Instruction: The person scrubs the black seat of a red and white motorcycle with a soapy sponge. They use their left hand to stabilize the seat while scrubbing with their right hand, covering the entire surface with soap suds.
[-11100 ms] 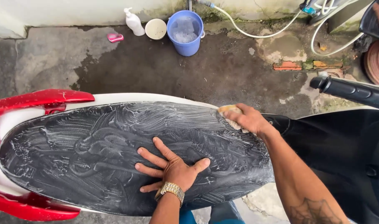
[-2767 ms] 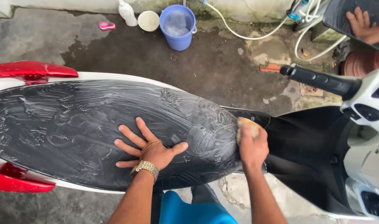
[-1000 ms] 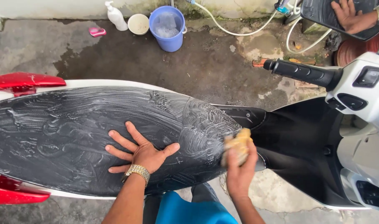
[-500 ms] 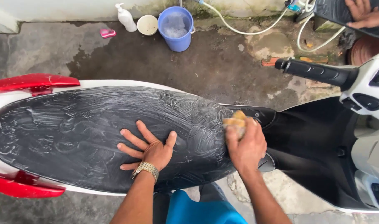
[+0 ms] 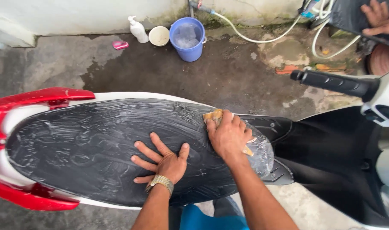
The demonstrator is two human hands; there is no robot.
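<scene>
A black scooter seat, streaked with soap suds, runs across the view from left to middle. My left hand lies flat on the near side of the seat, fingers spread, a gold watch on the wrist. My right hand presses a yellow sponge onto the front end of the seat; the sponge shows above and below the fingers.
Red rear trim is at the left, a black handlebar grip at the right. On the wet concrete by the wall stand a blue bucket, a cream bowl, a pump bottle and a pink object. A hose runs along it. Another hand shows top right.
My right hand with the sponge has slid from the seat's front tip back up onto its top, toward the far side. My left hand stays flat on the seat.
</scene>
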